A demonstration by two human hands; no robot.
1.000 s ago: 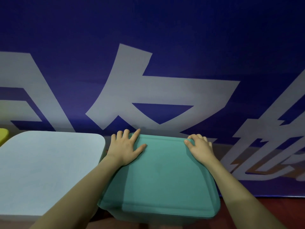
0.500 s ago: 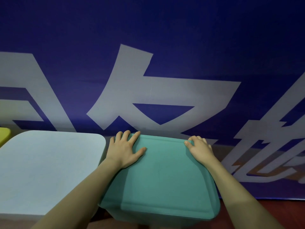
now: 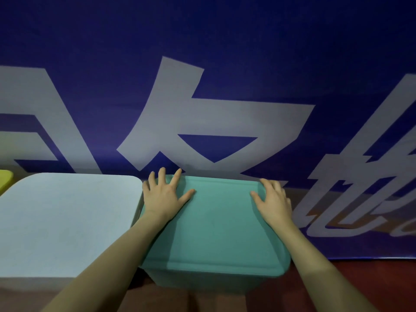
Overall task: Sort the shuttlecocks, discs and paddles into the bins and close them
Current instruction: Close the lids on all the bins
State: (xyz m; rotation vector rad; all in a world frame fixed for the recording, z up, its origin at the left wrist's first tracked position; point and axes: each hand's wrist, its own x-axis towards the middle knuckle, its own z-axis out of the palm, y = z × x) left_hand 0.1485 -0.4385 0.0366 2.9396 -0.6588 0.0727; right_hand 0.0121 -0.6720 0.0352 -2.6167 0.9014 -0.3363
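Left hand (image 3: 163, 197): flat on the far left corner of the teal lid (image 3: 216, 224), fingers straight and spread, thumb angled inward across the lid surface; fingertips reach the lid's far edge. Nothing gripped.
Right hand (image 3: 273, 202): on the far right corner of the same lid, palm down, fingers extended toward the far edge and bent a little over the corner, thumb pointing inward. Whether the fingertips hook under the rim: cannot tell.
Forearms: both bare, entering from the bottom of the view and converging on the lid.
Teal lid: lies on top of the teal bin (image 3: 198, 282), covering its opening fully; near edge overhangs the bin wall. Whether it is snapped down: cannot tell.
Teal bin: stands on the reddish-brown floor (image 3: 371, 280), front wall visible below the lid. Contents hidden.
Pale blue lid (image 3: 65, 221): just left of the teal lid, lying flat, close beside it with a narrow dark gap between; the bin under it is mostly out of sight.
Yellow object (image 3: 5, 182): only a corner shows at the far left edge; likely another lid, not certain.
Backdrop: dark blue banner (image 3: 225, 41) with large pale grey characters, directly behind the bins.
Shuttlecocks, discs, paddles: not visible in this view.
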